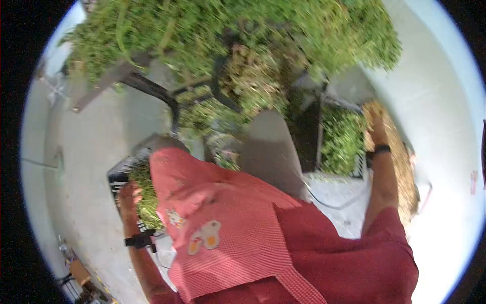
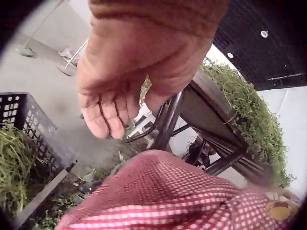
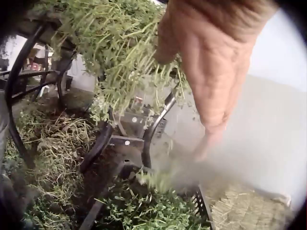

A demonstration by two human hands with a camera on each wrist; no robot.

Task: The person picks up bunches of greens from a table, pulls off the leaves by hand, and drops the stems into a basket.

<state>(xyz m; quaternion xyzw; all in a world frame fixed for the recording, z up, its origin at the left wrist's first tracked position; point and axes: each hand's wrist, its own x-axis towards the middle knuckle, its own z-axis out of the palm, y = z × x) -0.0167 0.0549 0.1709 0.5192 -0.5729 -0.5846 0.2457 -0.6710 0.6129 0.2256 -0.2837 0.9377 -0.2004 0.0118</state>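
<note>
In the head view the left hand [image 1: 130,195] is over the edge of a black crate of greens [image 1: 148,202] at the left. The left wrist view shows that hand [image 2: 124,81] with fingers loosely extended, palm visible, holding nothing plain to see. Out to the right, the right hand [image 1: 375,121] is beside a crate of leafy greens [image 1: 340,139], above a straw-coloured surface [image 1: 402,177]. In the right wrist view this hand [image 3: 211,72] points downward with fingers extended; a blurred bit of green [image 3: 160,179] lies below it, above the crate's greens [image 3: 148,211].
A table heaped with green stems [image 1: 304,30] stands in front, on dark metal legs [image 1: 152,88]. Under it lies a pile of paler plant matter [image 1: 258,76]. The person's knee [image 1: 268,147] and red checked apron [image 1: 228,218] are between the two crates.
</note>
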